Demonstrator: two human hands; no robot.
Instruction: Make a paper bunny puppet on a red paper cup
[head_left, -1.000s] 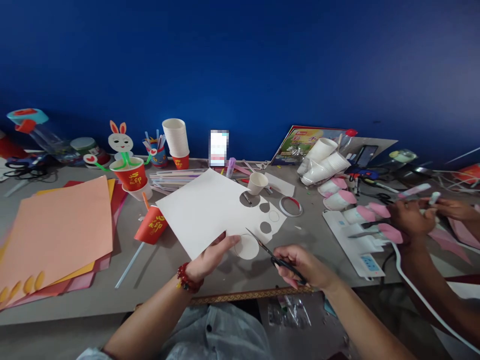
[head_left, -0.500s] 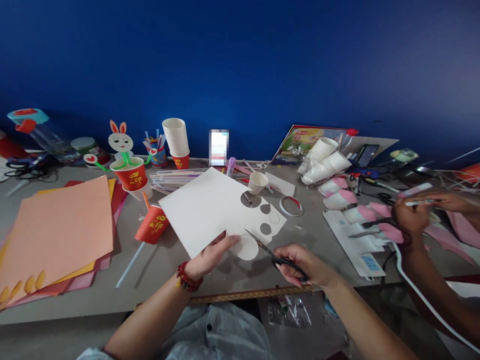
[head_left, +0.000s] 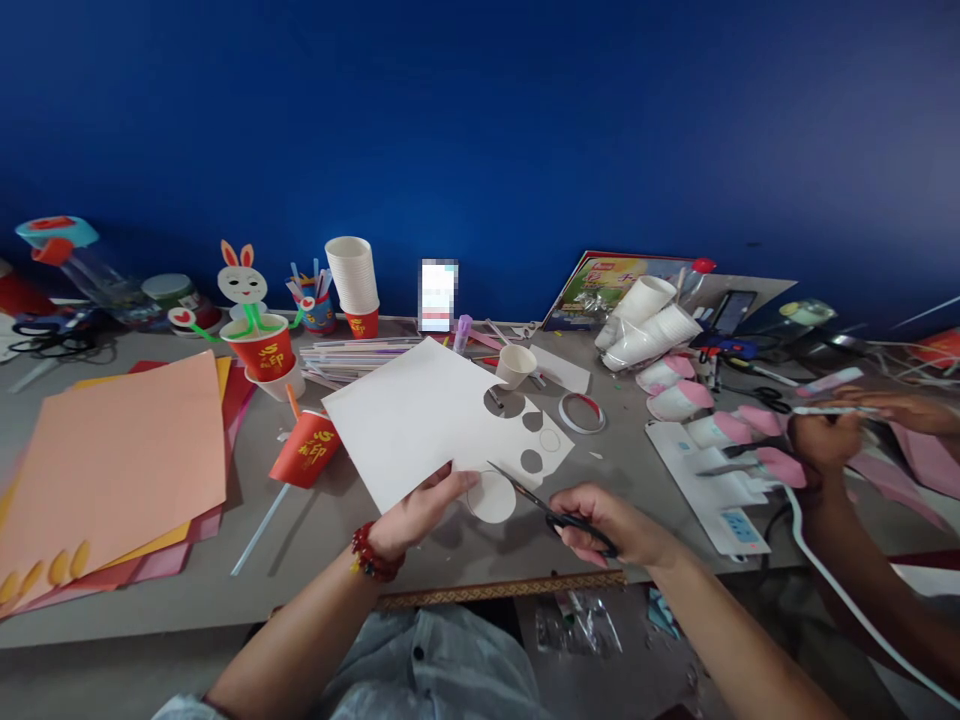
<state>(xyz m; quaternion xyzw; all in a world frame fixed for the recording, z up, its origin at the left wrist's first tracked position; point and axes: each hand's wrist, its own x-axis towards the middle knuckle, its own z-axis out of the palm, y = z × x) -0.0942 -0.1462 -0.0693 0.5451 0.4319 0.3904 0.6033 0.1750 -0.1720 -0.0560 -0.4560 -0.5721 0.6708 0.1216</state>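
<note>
A white sheet of paper (head_left: pixel 409 415) with several round holes at its right side is pinched at its near edge by my left hand (head_left: pixel 425 510). Beside that thumb is a drawn circle (head_left: pixel 492 497), mostly cut around at the near edge of the sheet. My right hand (head_left: pixel 596 522) is closed on the handles of black scissors (head_left: pixel 529 492). Their blades point left and lie against the paper along the upper right of the circle. A white paper cup (head_left: pixel 516 366) stands just behind the sheet.
Coloured paper (head_left: pixel 127 450) is stacked on the left, near a tipped red cup (head_left: pixel 306 449) and a rabbit figure (head_left: pixel 241 284) in a cup. A white power strip (head_left: pixel 705 490) lies right, beside another person's hands (head_left: pixel 825 435). Tape (head_left: pixel 582 412) lies behind the sheet.
The sheet has shifted very slightly to the right. Both my hands keep nearly the same place and grip. At right, the other person's far hand has moved a little.
</note>
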